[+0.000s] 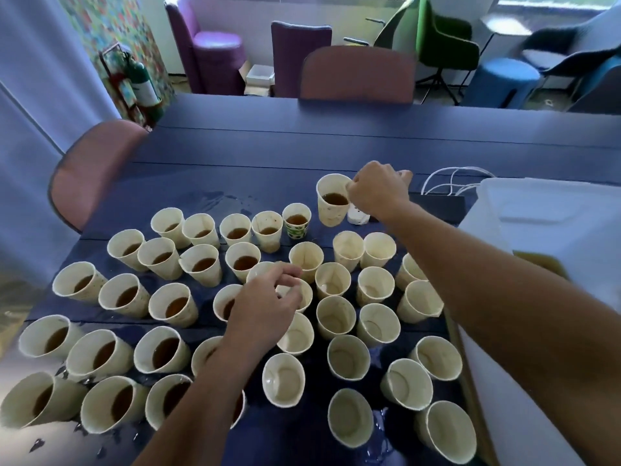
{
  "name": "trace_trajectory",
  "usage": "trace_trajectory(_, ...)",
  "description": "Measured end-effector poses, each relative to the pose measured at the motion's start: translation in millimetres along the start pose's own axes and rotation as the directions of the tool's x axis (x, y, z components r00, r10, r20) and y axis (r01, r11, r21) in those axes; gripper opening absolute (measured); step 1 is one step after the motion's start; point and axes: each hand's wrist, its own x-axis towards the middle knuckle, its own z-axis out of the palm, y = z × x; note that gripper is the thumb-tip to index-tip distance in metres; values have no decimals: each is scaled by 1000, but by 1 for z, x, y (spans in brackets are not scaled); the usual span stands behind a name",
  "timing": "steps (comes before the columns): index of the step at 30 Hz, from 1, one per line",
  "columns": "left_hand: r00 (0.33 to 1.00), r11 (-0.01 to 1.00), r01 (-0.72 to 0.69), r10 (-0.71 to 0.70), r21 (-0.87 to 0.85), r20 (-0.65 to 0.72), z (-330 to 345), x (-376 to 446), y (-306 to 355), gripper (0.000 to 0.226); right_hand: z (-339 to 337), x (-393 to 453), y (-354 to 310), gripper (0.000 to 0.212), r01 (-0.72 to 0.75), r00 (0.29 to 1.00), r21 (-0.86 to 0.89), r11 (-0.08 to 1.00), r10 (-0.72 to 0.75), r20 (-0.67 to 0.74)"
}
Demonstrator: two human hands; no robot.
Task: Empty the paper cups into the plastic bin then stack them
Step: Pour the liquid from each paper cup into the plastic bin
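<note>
Nearest, empty cups [349, 418] are standing on the wet table [302, 156], full ones to the left. The left hand [265, 304], fingers loosely curled, is hovering over them, gripping nothing. Far right, the right hand [378, 190] is pinching a full cup [331, 205] by its rim near the plastic bin [551, 230]; the soft rim could be buckling and spilling.

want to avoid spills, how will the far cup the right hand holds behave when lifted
The far cup is thin paper pinched at its rim by the right hand, so it will probably flex. Brown liquid sits inside, so it likely sloshes if tilted. The table is already wet nearby.

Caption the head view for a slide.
Right hand lifts a full paper cup toward the plastic bin; left hand among emptied cups.
</note>
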Motion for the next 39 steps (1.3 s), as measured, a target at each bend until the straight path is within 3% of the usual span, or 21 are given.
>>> trace_trajectory(5, 999, 1000, 10, -11, -25, -53, 23, 6, 24, 32, -52, -29, 23, 27, 35, 999, -54, 998, -36, -19)
trace_trajectory(12, 985, 988, -137, 143, -65, 98, 74, 1, 77, 71, -118, -91, 66, 33, 2, 999, -70, 998, -4, -32)
trace_trajectory(16, 958, 978, -188, 204, -95, 201, 101, -9, 101, 78, -144, -130, 91, 33, -33, 999, -56, 998, 31, -42)
trace_trajectory(25, 891, 956, -250, 290, -157, 349, 150, -25, 133, 58, -169, -186, 149, 33, -201, 978, 95, 975, 205, -40)
trace_trajectory(32, 829, 918, -319, 391, -235, 400, 172, -38, 149, 53, -179, -212, 182, 28, -243, 967, 127, 962, 250, -43)
trace_trajectory(35, 824, 905, -335, 417, -263, 384, 174, -41, 158, 50, -183, -221, 197, 37, -188, 980, 311, 931, 197, 5)
trace_trajectory(39, 820, 891, -348, 441, -292, 366, 179, -44, 173, 60, -174, -238, 212, 58, -111, 993, 772, 626, 41, 110)
